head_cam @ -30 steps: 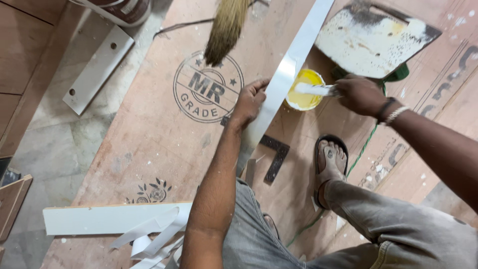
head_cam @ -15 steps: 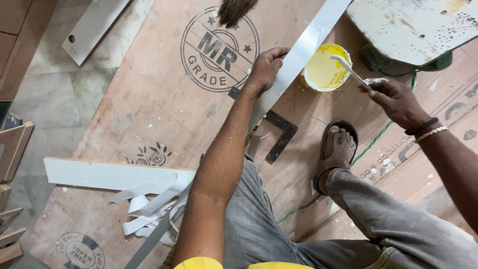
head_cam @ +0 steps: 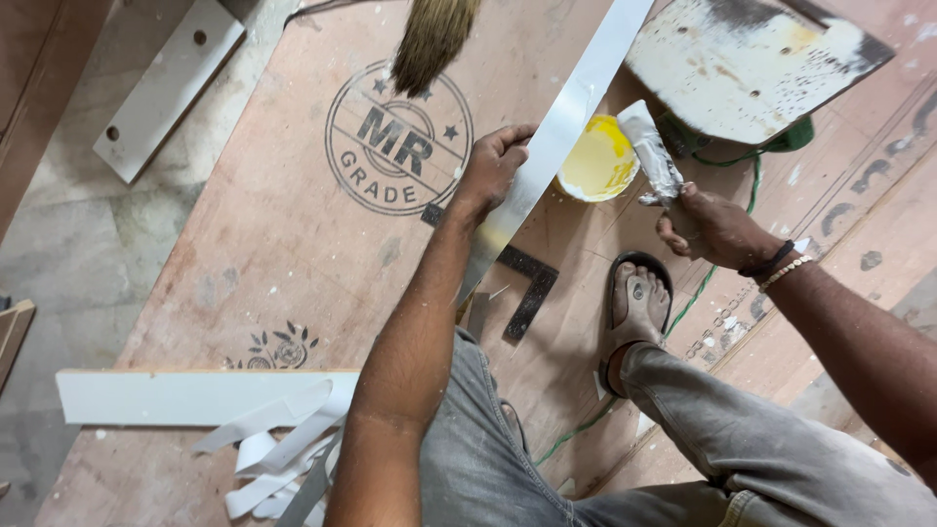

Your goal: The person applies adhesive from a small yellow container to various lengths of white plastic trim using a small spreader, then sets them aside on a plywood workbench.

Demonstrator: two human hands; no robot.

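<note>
White laminate strip [head_cam: 566, 122], thin, glossy and long, runs on a slant from the top of the view down toward the person's lap, lying over the plywood sheet [head_cam: 264, 224]. The left hand [head_cam: 496, 168] clasps it near its middle, fingers curled over one edge and thumb on the other side. Just beside the strip, to its right, sits a small round tub of yellow glue [head_cam: 597, 158], smooth and creamy inside, resting on the plywood. The right hand [head_cam: 711, 226] is closed around the handle of a flat scraper [head_cam: 652, 154], whose pale, glue-smeared blade hangs just over the tub's rim; whether it touches the glue cannot be told.

Below the strip lies a dark metal try square [head_cam: 527, 283], L-shaped and flat on the board. Near it a sandalled foot [head_cam: 636, 307] rests on the plywood, with a green cable [head_cam: 703, 283] snaking past. Above the right hand lies a worn, stained white board [head_cam: 752, 59] with small holes. A bristly straw broom head [head_cam: 431, 37] pokes in at the top. The plywood is reddish brown, matte, with a round stamp. At lower left lies a white plank [head_cam: 185, 395] with curled white offcuts [head_cam: 278, 454] heaped against it, and a drilled white panel piece [head_cam: 168, 88] lies on the grey floor at upper left.
</note>
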